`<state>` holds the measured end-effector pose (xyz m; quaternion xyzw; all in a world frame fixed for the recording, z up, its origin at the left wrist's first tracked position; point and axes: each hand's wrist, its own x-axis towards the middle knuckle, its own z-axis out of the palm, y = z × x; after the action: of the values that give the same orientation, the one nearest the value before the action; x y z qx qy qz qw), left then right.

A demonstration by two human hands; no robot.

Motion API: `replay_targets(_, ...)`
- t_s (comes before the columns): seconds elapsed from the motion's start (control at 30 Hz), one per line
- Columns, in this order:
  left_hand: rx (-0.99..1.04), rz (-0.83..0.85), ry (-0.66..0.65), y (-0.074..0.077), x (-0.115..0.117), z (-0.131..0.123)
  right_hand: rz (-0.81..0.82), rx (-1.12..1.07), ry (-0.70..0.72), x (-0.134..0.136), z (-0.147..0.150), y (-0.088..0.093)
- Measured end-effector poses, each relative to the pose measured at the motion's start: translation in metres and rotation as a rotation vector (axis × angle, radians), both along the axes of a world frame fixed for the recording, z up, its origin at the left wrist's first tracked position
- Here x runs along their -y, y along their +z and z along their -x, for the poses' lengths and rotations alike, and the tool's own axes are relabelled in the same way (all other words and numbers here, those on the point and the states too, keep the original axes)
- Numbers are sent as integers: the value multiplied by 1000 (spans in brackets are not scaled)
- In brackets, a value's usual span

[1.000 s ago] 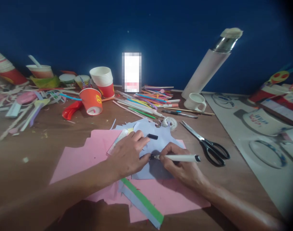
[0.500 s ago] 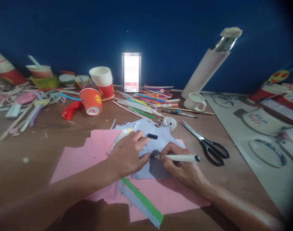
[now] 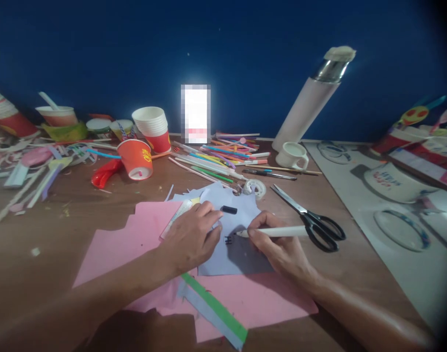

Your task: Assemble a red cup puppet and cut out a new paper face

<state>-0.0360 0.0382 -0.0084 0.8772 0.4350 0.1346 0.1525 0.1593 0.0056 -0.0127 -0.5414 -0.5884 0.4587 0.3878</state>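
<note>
My right hand (image 3: 277,244) grips a white marker (image 3: 287,231), its tip pointing left at a light blue-grey paper (image 3: 241,254). Small black strokes like an H (image 3: 228,240) show just left of the tip. On the paper's left side rests my left hand (image 3: 192,232), fingers spread and thumb apart from the index finger. A black marker cap (image 3: 229,209) is at its fingertips; whether they touch it I cannot tell. Pink paper (image 3: 117,249) lies underneath, and a green strip (image 3: 216,303) with a pale blue edge crosses its front.
Black-handled scissors (image 3: 324,230) lie right of my right hand. Behind the paper are a white tape roll (image 3: 255,188), coloured straws (image 3: 219,161), a white mug (image 3: 292,155) and paper cups (image 3: 150,127). A tall leaning pale cylinder (image 3: 306,115) stands by the blue wall.
My right hand has lifted the marker slightly up and away from the strokes. My left thumb has drawn back from them. The view has shifted a little.
</note>
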Motion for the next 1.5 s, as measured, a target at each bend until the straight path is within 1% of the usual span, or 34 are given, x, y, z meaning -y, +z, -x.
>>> replay_targets(0.27, -18, 22, 10, -3, -5, 1, -12, -16, 23, -1, 1, 0)
replay_targets(0.4, -18, 41, 38, -5, -7, 1, -53, 34, 38, 0, 1, 1)
replay_targets(0.63, -36, 88, 60, -1, -9, 1, -61, 80, 38, 0, 0, -2)
replay_targets(0.87, -33, 87, 20, -2, -10, 0, -92, 37, 51, 1, -2, 1)
replay_targets(0.93, -48, 99, 12, -1, -9, 0, -113, 16, 36, 2, -3, 1)
replay_targets(1.07, -46, 109, 20, 1, -9, 0, -162, -35, -55, 3, -2, -2)
replay_targets(1.13, -31, 103, 16, 1, -9, 0, -154, -48, -71, 3, 0, -4)
replay_targets(1.23, -15, 103, 23, 1, -10, 0, -146, -17, -50, 3, 1, -5)
replay_targets(1.37, -16, 117, 22, 2, -11, 0, -149, 40, 4, 2, 1, -2)
replay_targets(1.5, -25, 117, 11, 3, -12, 0, -141, 65, 28, 2, 0, 0)
